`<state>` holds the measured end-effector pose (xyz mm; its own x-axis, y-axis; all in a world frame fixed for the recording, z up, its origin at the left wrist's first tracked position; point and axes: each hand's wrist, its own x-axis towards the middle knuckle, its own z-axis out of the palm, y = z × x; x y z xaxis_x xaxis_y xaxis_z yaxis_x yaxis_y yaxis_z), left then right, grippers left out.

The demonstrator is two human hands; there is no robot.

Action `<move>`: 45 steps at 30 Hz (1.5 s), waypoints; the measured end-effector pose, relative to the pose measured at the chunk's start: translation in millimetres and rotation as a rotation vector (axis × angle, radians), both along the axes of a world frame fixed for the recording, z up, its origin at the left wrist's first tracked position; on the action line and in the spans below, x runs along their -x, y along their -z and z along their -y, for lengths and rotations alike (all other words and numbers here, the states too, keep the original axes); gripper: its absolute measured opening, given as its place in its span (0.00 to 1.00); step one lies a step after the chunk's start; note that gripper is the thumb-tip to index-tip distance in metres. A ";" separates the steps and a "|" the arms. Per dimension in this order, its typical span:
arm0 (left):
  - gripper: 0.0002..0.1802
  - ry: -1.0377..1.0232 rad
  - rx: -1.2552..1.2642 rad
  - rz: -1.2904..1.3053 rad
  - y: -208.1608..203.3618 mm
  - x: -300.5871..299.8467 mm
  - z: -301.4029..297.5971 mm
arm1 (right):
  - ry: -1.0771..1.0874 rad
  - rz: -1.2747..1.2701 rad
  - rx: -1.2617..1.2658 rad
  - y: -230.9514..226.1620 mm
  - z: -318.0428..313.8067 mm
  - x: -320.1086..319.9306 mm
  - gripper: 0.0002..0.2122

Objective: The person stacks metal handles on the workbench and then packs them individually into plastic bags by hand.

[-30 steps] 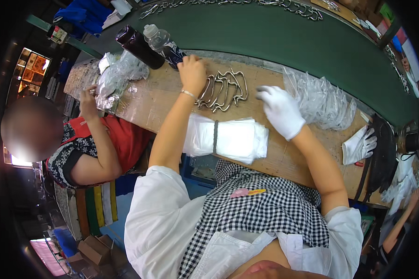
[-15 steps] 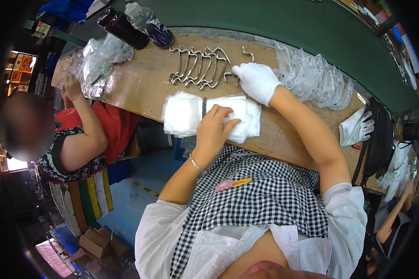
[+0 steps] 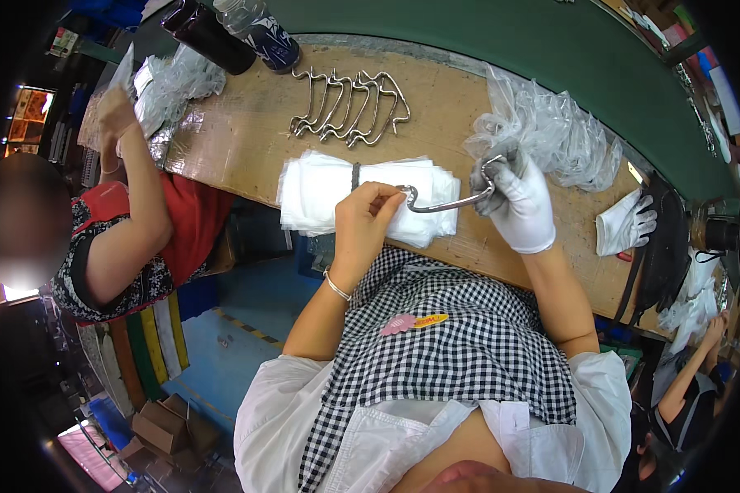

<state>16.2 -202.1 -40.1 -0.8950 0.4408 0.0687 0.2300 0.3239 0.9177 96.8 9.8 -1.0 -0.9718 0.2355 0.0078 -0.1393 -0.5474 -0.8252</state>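
Note:
My gloved right hand is closed around one end of a bent, shiny metal rod with hooked ends. The rod is held level over the right part of a stack of thin white plastic bags, crossed by a dark band. My bare left hand, a bracelet at its wrist, rests over the stack with thumb and forefinger pinched together. The rod's other end reaches those fingertips; whether they grip it or a bag edge is hidden. Farther back, several similar bent metal rods lie in a row.
Crumpled clear plastic bags lie at the bench's right rear. A spare white glove and a black bag are at the right. Two bottles stand at the back left. A co-worker sits at the left, near more plastic.
My right hand has drawn toward me and to the right, lifting a metal rod off the bench. My left hand has moved slightly nearer me, its fingers now pinched at the rod's end.

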 end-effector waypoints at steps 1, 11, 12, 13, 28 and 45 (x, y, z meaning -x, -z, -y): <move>0.02 -0.035 -0.032 0.056 0.8 -0.1 -1.5 | 0.005 0.018 0.005 2.5 2.8 1.8 0.10; 0.04 -0.074 -0.120 0.182 1.5 -2.8 3.7 | 0.051 0.113 0.003 26.3 5.1 9.9 0.06; 0.04 -0.071 -0.118 0.178 1.6 -3.5 5.0 | 0.054 0.109 0.005 27.5 6.9 10.9 0.06; 0.04 -0.063 -0.136 0.156 2.1 -4.2 6.8 | 0.072 0.119 0.113 29.4 9.2 12.4 0.06; 0.06 0.030 -0.222 -0.095 -50.6 -17.7 9.6 | 0.180 -0.419 -1.747 -18.0 15.5 28.1 0.09; 0.07 -0.070 0.046 -0.068 2.3 19.5 31.4 | -0.118 0.193 -1.778 3.5 9.9 109.9 0.07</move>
